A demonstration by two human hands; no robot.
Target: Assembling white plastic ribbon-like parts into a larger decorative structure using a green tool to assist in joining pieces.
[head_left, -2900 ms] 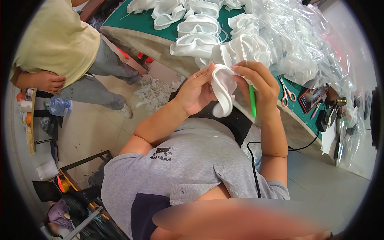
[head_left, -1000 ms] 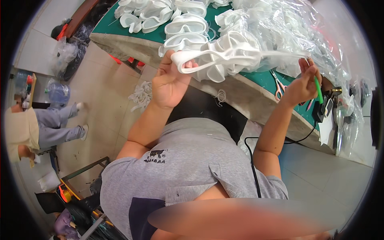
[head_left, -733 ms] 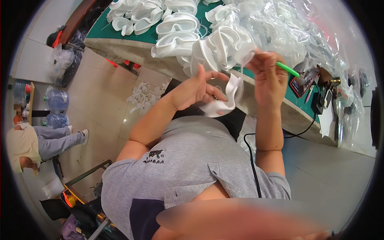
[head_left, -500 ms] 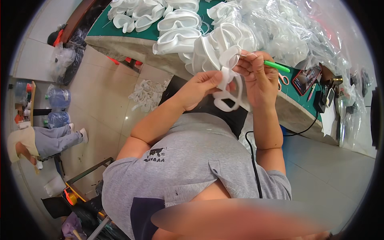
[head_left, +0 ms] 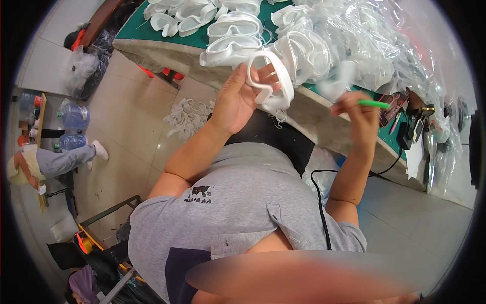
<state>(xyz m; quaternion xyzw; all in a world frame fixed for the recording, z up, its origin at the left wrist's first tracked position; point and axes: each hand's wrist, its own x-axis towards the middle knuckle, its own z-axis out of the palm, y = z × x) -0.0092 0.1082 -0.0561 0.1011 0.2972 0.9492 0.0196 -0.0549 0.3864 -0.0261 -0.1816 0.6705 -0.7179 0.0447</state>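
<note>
My left hand (head_left: 237, 101) is closed around the edge of a white goggle frame (head_left: 284, 83), held up at the table's near edge; its fingers show through the opening. To the right, my right hand (head_left: 358, 112) is closed on a slim green-handled tool (head_left: 373, 104), which points right; its tip cannot be made out. Just beyond those fingers is a white piece (head_left: 340, 81), smeared by motion; I cannot tell whether the hand touches it. More white goggle frames (head_left: 234, 48) lie in rows on the green tabletop, close behind my left hand.
Clear plastic bags (head_left: 364, 40) of white parts cover the table's right side. A phone (head_left: 392, 109) and a black cable (head_left: 324, 213) are at the right. White scraps (head_left: 185, 117) lie on the floor. A person (head_left: 55, 164) stands far left, near large water bottles (head_left: 75, 121).
My hands have moved apart. The left has raised and turned the goggle frame; the right has gone right with the green-handled tool. The person at the left has shifted posture.
</note>
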